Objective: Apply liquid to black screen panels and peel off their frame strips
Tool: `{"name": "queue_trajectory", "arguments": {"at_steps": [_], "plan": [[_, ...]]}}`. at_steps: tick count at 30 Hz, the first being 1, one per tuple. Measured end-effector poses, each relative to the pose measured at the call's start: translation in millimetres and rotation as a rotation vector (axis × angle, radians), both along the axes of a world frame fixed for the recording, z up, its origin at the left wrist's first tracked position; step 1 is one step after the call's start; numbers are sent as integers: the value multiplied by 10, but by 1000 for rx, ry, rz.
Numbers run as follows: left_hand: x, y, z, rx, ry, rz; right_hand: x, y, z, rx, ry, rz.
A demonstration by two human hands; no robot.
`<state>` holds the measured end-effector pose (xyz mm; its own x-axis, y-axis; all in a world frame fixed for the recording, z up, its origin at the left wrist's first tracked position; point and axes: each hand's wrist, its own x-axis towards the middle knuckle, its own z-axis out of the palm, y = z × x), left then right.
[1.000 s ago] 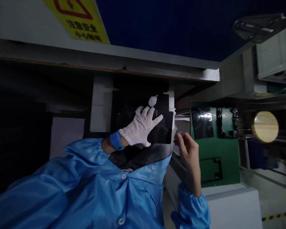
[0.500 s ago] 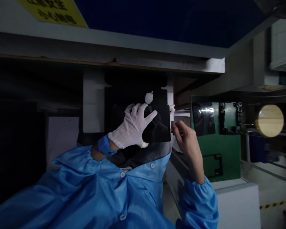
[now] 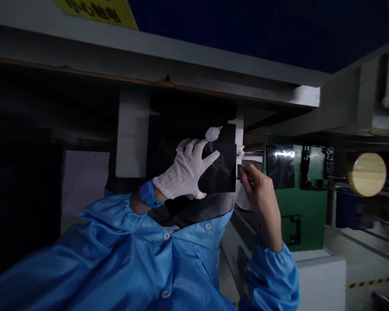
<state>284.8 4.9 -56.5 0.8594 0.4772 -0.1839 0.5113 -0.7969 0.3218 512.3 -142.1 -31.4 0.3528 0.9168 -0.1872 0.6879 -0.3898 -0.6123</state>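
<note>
Centrally, grips a dark glossy rectangular panel (image 3: pixel 222 172) with the white-gloved left hand (image 3: pixel 184 172): fingers spread across its face, thumb tucked under its lower edge. Holds the panel upright at chest height, before a dark recess below a long grey-white shelf edge (image 3: pixel 214 82). Shows a small white rounded tip (image 3: pixel 213 133) at the panel's top edge. Pinches thumb and forefinger of the bare right hand (image 3: pixel 257 188) closed just beside the panel's right edge; cannot tell what sits between them. Wears a blue wristband (image 3: pixel 148 194) on the left wrist and a blue buttoned smock (image 3: pixel 149 259). Further right, shows a green mat (image 3: pixel 306 216) carrying a second dark reflective sheet (image 3: pixel 280 166), then a round wood-coloured disc (image 3: pixel 368 174). Top left, cuts off a yellow sign (image 3: pixel 100 11).
</note>
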Motion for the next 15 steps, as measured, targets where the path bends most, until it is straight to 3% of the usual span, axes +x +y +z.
{"name": "queue_trajectory", "arguments": {"at_steps": [7,15], "plan": [[-1,2,-28,1,-20,-3,9,33,25,-6,-22,18],[-32,54,50,-29,34,11,-65,74,13,-9,-49,28]]}}
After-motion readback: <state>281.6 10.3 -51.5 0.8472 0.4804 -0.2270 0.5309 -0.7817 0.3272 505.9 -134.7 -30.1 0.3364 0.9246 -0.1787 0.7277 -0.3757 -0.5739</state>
